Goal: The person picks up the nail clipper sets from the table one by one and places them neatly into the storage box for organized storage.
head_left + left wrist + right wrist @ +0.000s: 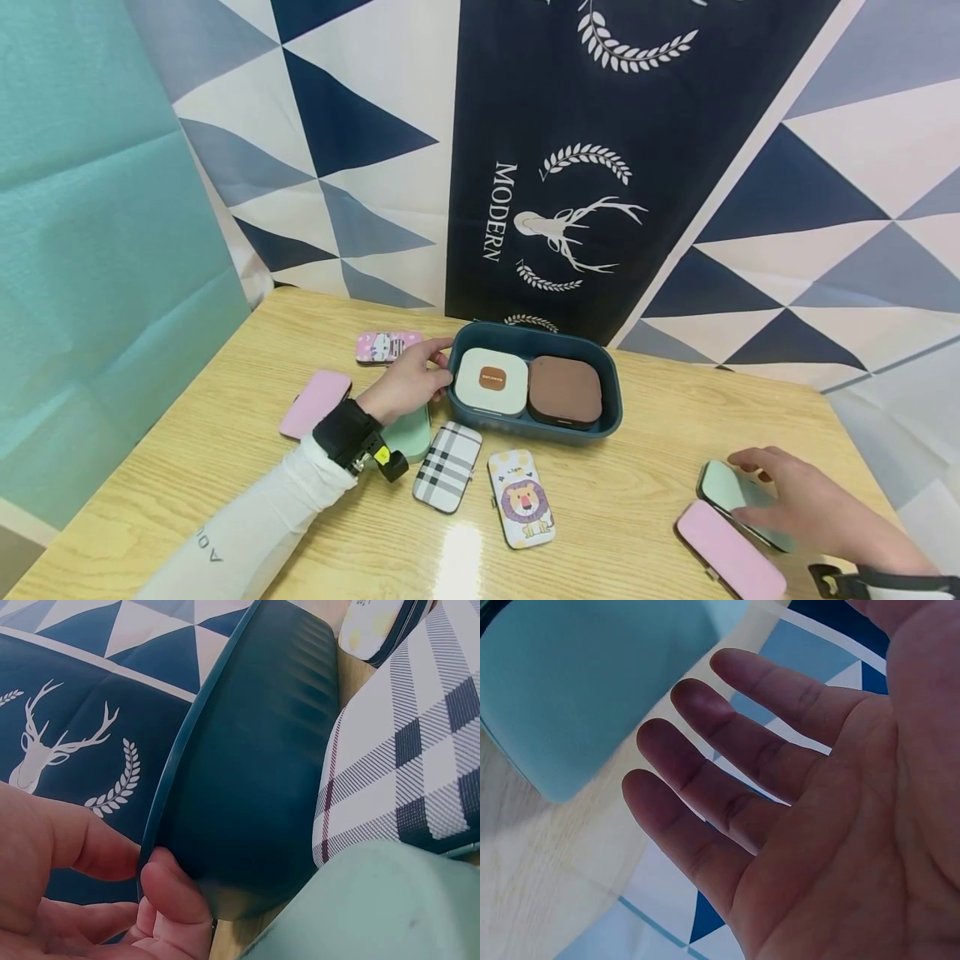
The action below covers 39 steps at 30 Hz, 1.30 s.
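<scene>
My left hand (408,382) pinches the left end of a dark blue-green plastic bin (498,424). In the left wrist view, the thumb (174,889) lies against the bin's outer wall (244,750), with fingers at the rim. Inside the bin, a white square case (468,385) with a brown label lies beside a brown square case (566,387). At the far right, my right hand (813,504) hovers over a mint green case (738,487), fingers spread and slightly bent. Its palm holds nothing in the right wrist view. A pink case (727,550) lies beside that green one.
Below the bin lie a plaid case (448,467) and a lion-print case (521,500). Around my left forearm are a pink case (315,402), a pink cartoon case (378,346) and a partly covered mint case (408,435). A patterned cloth (375,150) hangs behind the wooden table (622,517).
</scene>
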Available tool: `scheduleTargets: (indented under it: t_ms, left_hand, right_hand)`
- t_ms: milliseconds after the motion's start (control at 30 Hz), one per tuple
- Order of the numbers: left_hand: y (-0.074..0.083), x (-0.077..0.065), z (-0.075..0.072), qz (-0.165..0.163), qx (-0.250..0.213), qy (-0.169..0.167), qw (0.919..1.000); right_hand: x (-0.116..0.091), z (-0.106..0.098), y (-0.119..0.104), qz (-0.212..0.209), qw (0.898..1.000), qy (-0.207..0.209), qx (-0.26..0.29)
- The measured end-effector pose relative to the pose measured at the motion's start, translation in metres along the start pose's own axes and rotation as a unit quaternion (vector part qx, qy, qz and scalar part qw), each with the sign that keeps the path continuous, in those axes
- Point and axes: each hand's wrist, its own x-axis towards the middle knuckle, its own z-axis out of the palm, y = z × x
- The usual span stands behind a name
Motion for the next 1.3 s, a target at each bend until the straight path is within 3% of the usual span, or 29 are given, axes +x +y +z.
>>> scheduleTargets:
  t_ms: [200,433,1000,1300]
  left_hand:
    - [-0.001,0.001,0.000,-0.003,0.006,0.001,1.0000]
    - [0.001,-0.001,0.000,0.001,0.003,0.000,1.0000]
    - [0.002,-0.001,0.000,-0.003,0.002,-0.003,1.0000]
    - [0.002,-0.001,0.000,-0.005,0.005,-0.003,1.0000]
  right_hand:
    - [0.000,0.003,-0.004,-0.014,1.000,0.013,-0.010]
    - [0.004,0.005,-0.006,-0.001,1.000,-0.001,-0.006]
    - [0.007,0.011,-0.006,-0.009,0.999,0.022,-0.038]
    - [0.009,0.012,-0.006,-0.001,0.999,0.013,-0.045]
